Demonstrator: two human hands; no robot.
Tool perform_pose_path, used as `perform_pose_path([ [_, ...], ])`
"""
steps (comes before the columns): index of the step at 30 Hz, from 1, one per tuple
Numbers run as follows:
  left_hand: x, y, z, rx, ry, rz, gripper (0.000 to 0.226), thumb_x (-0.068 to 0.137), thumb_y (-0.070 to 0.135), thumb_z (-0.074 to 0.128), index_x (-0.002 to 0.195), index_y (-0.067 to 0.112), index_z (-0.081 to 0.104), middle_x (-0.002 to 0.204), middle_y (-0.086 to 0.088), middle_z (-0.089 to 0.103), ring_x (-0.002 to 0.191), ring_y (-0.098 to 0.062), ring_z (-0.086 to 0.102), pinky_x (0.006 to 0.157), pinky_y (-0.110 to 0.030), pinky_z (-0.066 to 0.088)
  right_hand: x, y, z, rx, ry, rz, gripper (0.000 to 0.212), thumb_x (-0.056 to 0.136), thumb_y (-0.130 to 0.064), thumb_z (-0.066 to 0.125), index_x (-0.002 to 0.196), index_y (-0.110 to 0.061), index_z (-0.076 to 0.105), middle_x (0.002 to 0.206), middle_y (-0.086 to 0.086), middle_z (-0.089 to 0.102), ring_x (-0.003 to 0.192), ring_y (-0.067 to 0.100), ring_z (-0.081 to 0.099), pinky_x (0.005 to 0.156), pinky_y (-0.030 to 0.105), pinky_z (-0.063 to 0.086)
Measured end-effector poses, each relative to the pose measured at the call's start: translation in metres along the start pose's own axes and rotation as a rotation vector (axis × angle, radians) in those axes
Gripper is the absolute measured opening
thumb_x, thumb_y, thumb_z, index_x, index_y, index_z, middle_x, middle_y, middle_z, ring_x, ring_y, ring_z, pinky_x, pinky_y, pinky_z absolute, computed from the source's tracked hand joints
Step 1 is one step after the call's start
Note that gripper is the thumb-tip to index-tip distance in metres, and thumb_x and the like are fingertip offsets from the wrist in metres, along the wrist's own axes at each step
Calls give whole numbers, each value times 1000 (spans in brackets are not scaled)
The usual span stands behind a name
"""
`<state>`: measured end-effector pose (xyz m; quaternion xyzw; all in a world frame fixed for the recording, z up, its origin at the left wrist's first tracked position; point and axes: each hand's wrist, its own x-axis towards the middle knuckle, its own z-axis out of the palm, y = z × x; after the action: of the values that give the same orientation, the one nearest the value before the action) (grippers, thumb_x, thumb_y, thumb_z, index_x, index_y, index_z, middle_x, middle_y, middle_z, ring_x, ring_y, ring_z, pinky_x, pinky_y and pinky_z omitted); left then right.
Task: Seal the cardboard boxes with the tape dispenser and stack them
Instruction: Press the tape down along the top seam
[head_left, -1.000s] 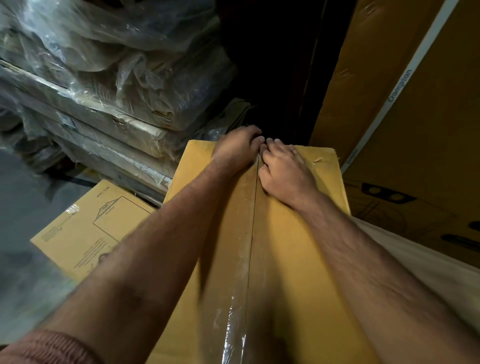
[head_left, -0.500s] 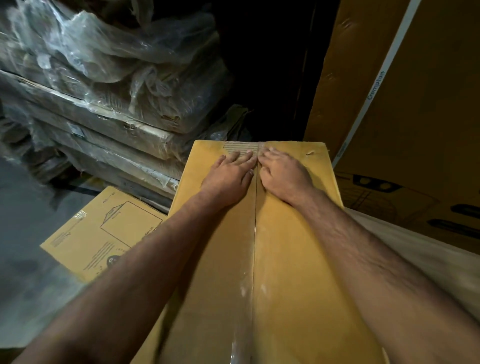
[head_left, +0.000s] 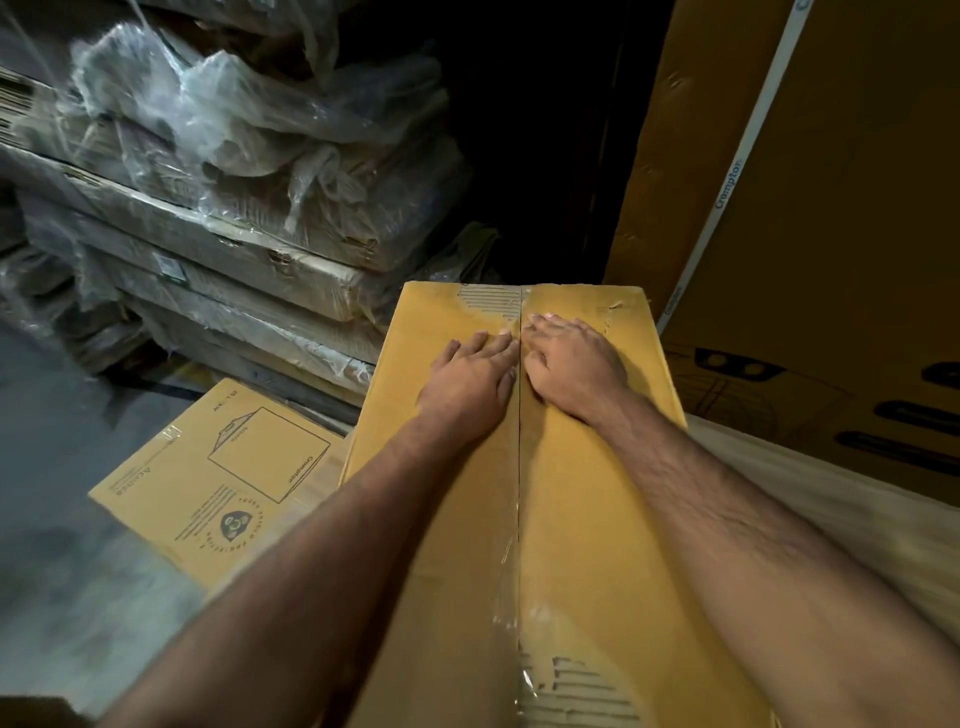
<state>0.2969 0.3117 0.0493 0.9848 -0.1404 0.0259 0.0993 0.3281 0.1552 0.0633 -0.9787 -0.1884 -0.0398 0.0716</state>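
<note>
- Both forearms reach forward from the lower corners of the view and converge near the far end of a long cardboard box (head_left: 452, 519), which lies lengthwise ahead of the person.
- The left hand (head_left: 470, 376) lies palm down on the left flap, fingers straight and close together, their tips beside the centre seam (head_left: 519, 467).
- The right hand (head_left: 574, 358) lies flat on the right flap, fingers extended toward the seam; it grasps nothing (the thumb sits along the seam edge).
- The two hands sit just beside each other, one on each side of the seam.
- Clear tape (head_left: 506, 582) runs along the seam, wrinkled nearer the person.
- The top paper layer is torn away at both ends of the seam, baring the corrugation (head_left: 488, 299).
- A printed flat carton (head_left: 218, 483) lies on the floor to the left, touching the box.
- Plastic-wrapped stacked packs (head_left: 234, 208) rise beyond it; a large brown carton (head_left: 831, 234) stands to the right.
</note>
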Motion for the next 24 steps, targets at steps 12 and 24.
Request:
perform_pose_path([
  [12,-42,15,-16,-42,-80,35,47,105,28,36,151,23,39,159,4,34,148,-22,26,121,-45,20,-55,-23,-4,122,-6,18,48,99,-26,38,145,-17,50,154,-2,43,144,13,35,118,29,24],
  [24,-71,25,-15,-46,-78,7,47,106,31,33,152,25,36,160,5,32,149,-21,24,121,-45,17,-121,-45,-5,124,-56,0,52,97,-24,39,148,-13,46,158,1,37,146,15,31,120,30,22],
])
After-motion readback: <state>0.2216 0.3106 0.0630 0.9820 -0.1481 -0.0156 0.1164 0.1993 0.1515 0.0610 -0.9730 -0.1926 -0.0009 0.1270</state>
